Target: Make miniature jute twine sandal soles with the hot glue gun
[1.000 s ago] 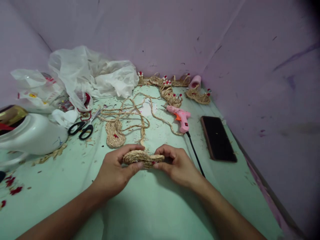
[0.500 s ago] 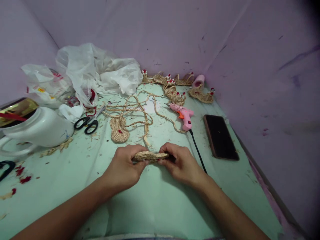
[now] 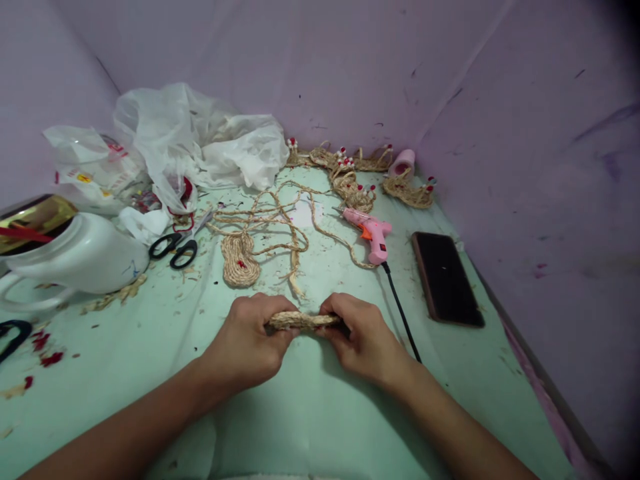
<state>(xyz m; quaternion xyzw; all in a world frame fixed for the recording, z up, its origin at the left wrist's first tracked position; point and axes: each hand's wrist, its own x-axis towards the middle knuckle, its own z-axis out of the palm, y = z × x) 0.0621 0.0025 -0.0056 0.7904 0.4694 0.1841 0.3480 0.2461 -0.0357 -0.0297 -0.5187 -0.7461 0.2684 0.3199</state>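
Note:
Between my two hands is a flat piece of coiled braided straw rope (image 3: 304, 321), seen nearly edge-on. My left hand (image 3: 257, 333) is closed on its left end, thumb below and fingers above. My right hand (image 3: 357, 333) pinches the right end in the same way. Just beyond lies a coiled straw sole shape (image 3: 240, 260) with a small red spot on it. A long loose braided rope (image 3: 280, 247) runs from it in loops. The pink glue gun (image 3: 369, 233) rests to the right of the rope.
A black phone (image 3: 447, 279) lies at right. Black-handled scissors (image 3: 181, 247) and a white teapot-like pot (image 3: 100, 257) are at left. White plastic bags (image 3: 200, 143) fill the back left. Finished-looking straw pieces with red and white beads (image 3: 350, 183) line the wall.
The straw piece stays gripped in both hands and now shows slightly flatter, more edge-on. The view has shifted a little, and the hands have barely moved.

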